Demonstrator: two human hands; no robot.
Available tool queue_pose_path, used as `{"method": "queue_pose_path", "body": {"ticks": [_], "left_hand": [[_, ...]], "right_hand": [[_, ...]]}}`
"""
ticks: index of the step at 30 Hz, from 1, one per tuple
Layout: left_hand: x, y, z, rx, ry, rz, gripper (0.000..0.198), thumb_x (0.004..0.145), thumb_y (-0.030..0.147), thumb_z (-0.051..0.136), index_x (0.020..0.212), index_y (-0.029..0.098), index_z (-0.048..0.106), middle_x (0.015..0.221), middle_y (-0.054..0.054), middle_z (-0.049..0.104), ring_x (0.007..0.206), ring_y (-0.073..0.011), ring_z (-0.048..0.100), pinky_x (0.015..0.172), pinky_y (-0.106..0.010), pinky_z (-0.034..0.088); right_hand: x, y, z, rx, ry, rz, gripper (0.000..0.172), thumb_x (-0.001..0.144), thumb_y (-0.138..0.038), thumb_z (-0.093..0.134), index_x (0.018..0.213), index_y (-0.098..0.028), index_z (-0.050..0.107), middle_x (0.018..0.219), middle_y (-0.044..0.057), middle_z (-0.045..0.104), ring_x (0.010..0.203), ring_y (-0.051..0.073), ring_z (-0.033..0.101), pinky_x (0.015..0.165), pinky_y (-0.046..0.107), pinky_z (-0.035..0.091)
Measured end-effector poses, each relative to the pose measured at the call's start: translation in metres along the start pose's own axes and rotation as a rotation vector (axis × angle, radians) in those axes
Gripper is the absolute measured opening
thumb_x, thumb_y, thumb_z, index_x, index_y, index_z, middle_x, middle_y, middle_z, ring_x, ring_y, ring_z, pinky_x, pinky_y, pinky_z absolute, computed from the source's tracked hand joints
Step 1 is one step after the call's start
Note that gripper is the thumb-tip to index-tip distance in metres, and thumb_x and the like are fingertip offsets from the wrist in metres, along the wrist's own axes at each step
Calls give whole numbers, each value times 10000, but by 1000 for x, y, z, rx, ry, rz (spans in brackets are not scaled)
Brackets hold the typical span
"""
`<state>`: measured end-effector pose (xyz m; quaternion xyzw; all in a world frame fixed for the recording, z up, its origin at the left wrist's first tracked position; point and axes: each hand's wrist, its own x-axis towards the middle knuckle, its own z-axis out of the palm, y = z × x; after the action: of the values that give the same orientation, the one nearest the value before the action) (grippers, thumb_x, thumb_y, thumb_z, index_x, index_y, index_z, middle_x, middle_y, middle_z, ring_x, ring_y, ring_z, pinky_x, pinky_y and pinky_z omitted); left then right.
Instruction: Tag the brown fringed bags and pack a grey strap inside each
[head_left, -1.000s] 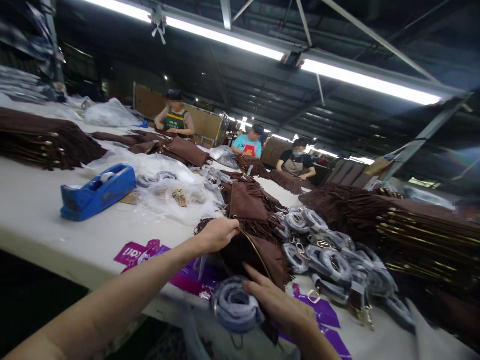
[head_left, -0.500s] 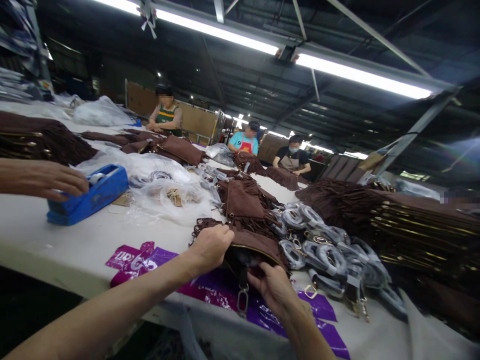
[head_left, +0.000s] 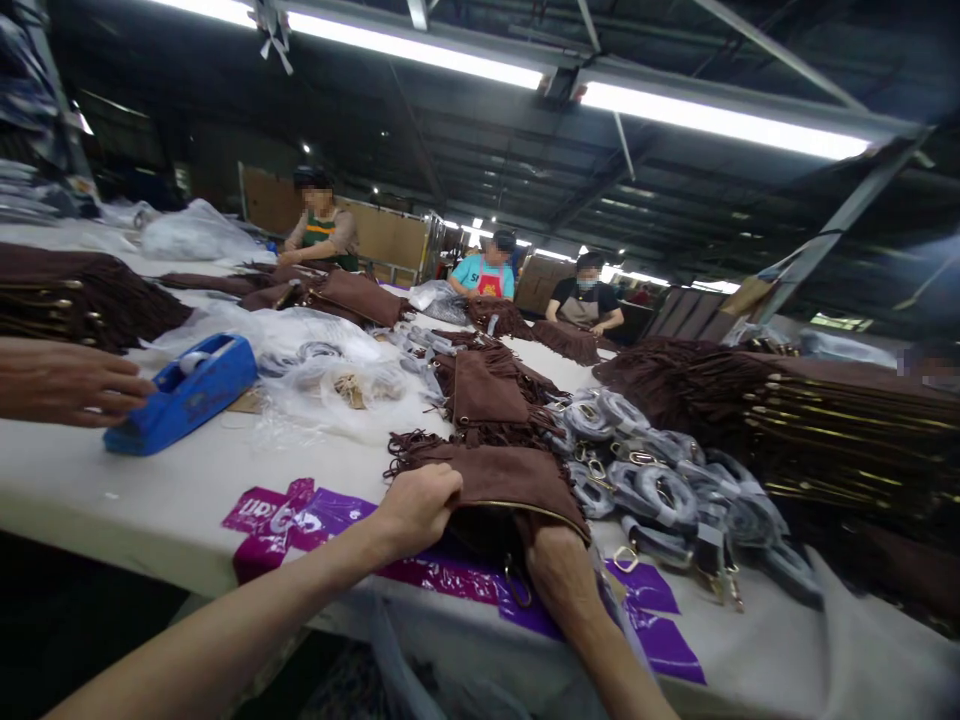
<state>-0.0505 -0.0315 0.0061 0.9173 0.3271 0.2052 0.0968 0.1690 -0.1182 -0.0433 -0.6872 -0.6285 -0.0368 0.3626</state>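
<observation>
A brown fringed bag [head_left: 514, 478] lies at the table's front edge with its zipped mouth held open toward me. My left hand [head_left: 421, 508] is closed on the left side of that mouth. My right hand [head_left: 559, 570] reaches into the opening, its fingers hidden inside the bag. Beside the right hand, a metal clip [head_left: 517, 582] hangs out at the lower rim. Purple printed plastic [head_left: 330, 515] lies under the bag. Just behind is another brown fringed bag [head_left: 487, 388].
Plastic-wrapped straps [head_left: 660, 495] with metal clips lie to the right, before stacked brown bags [head_left: 862, 430]. A blue tape dispenser [head_left: 187, 395] stands left, near another person's hand [head_left: 75, 382]. Clear plastic bags [head_left: 322, 375] lie mid-table. Several people work behind.
My right hand has moved deeper into the bag, taking the strap end inward, so less of the clip shows. The other person's hand has drawn slightly left from the tape dispenser.
</observation>
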Motion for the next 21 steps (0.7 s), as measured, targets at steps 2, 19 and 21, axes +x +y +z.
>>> {"method": "queue_pose_path", "body": {"ticks": [2,19,21], "left_hand": [[1,0,-1,-42,5,-13,113,802,95,508,815,199,549,883,-25,622,840,-185,578,736,-268,429],[-1,10,2,-189,104,3,91,805,95,519,796,181,545,832,-31,612,802,-182,567,715,-262,416],[-1,9,1,-200,94,1,93,785,81,539,789,174,552,817,-30,609,794,-181,568,716,-262,421]], "right_hand": [[-15,-7,-9,-146,-44,-70,252,831,-394,577,944,-195,684,899,147,671,892,320,601,810,433,434],[17,-71,53,690,39,347,302,841,-337,404,910,-205,666,725,37,672,831,236,659,807,412,547],[13,-76,62,557,15,271,287,797,-278,426,892,-200,685,783,66,693,915,256,645,906,426,501]]}}
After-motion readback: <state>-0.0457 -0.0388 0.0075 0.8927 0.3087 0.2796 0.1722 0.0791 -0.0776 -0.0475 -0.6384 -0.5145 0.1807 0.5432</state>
